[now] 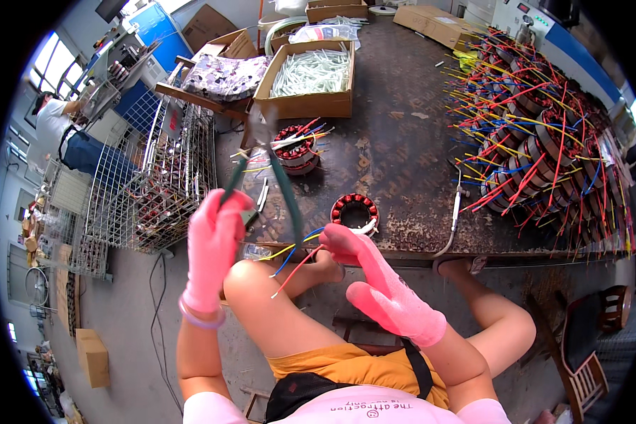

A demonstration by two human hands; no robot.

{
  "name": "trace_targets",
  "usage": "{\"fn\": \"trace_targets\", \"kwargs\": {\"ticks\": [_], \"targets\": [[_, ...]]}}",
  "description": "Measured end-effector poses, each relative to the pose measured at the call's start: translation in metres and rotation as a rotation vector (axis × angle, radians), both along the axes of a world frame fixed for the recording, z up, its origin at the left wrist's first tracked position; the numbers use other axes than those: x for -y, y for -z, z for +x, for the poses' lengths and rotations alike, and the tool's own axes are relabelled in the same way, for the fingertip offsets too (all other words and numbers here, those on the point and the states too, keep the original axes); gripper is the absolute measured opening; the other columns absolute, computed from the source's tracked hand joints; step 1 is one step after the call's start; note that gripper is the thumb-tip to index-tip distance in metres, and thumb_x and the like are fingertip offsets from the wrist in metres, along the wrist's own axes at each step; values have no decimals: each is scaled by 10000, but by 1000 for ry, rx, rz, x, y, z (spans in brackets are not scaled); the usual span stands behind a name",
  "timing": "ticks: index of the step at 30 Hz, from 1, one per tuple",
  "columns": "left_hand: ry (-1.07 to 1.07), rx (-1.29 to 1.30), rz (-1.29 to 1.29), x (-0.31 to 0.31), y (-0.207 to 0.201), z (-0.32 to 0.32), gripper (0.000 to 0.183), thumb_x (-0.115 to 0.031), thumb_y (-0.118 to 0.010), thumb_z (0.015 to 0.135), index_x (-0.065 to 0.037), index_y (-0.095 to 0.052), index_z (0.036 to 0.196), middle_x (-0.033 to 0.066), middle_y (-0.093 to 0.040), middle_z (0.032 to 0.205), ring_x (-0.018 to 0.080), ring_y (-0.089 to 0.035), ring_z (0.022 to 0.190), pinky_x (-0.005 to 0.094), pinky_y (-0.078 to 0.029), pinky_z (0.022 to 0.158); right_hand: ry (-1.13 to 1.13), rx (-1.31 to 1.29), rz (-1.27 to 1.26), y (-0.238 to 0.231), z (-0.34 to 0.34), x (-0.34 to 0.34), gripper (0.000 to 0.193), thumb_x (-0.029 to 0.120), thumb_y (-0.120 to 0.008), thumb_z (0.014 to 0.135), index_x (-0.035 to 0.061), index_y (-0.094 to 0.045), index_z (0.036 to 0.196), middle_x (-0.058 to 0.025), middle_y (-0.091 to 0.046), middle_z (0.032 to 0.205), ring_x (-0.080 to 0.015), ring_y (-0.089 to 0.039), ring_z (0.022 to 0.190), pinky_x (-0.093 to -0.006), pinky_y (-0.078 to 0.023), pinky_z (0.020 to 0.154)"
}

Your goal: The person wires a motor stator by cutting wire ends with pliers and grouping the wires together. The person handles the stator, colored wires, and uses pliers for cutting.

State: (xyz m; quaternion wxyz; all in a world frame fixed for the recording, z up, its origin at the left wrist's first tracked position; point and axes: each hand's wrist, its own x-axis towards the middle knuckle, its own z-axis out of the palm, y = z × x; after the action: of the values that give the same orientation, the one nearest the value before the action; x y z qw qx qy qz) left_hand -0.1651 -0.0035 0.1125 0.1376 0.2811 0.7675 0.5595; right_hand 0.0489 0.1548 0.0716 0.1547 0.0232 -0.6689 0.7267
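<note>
A seated worker's left hand, in a pink glove, is clenched around one green handle of long pliers, whose long axis runs up and away from the fist, jaws pointing toward a cardboard box. The gloved right hand pinches coloured wires at its fingertips. A wound stator sits just beyond those fingers on the worn table.

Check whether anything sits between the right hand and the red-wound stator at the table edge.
Nothing visible does. The right hand is right beside the stator and pinches its coloured wires. The left hand holds green-handled scissors, raised off to the left.
</note>
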Motion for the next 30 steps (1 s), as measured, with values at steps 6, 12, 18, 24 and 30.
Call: {"fn": "trace_targets", "kwargs": {"ticks": [6, 12, 18, 24, 30], "targets": [[-144, -245, -151, -30, 19, -197, 338, -352, -568, 1013, -39, -685, 961, -14, -524, 576, 63, -445, 489, 246, -327, 474, -13, 198, -167, 10, 18, -1, 551, 219, -554, 1031, -4, -372, 1500, -143, -482, 1445, -241, -447, 1384, -401, -338, 1158], [-342, -716, -543, -65, 70, -306, 301, -412, -530, 1008, -170, -675, 1110, 105, -721, 858, 320, -693, 822, 445, -501, 717, -22, 289, -189, 9, 33, 0, 534, 216, -568, 1008, -13, -415, 1465, -152, -520, 1410, -253, -492, 1346, -394, -376, 1123], [-101, -427, -478, -91, 138, -308, 290, -411, -577, 989, -138, -647, 1058, 62, -629, 663, 216, -627, 635, 390, -462, 617, 1, 369, -262, 15, 48, -5, 530, 230, -556, 1022, -9, -409, 1472, -147, -512, 1421, -242, -473, 1360, -387, -377, 1119], [210, -21, -266, -94, 139, -309, 150, -261, -594, 1022, -126, -660, 1014, -59, -493, 680, 48, -422, 566, 242, -338, 514, -22, 426, -293, 20, 49, -3, 528, 238, -539, 1034, -15, -398, 1476, -146, -504, 1432, -234, -452, 1375, -384, -364, 1130], [361, -547, -532, -116, 129, -308, 233, -257, -627, 1003, -109, -670, 1178, 9, -607, 794, 111, -575, 756, 261, -463, 646, -26, 455, -296, 21, 43, 2, 522, 248, -532, 1041, -8, -401, 1476, -144, -514, 1426, -223, -458, 1369, -371, -371, 1119]]}}
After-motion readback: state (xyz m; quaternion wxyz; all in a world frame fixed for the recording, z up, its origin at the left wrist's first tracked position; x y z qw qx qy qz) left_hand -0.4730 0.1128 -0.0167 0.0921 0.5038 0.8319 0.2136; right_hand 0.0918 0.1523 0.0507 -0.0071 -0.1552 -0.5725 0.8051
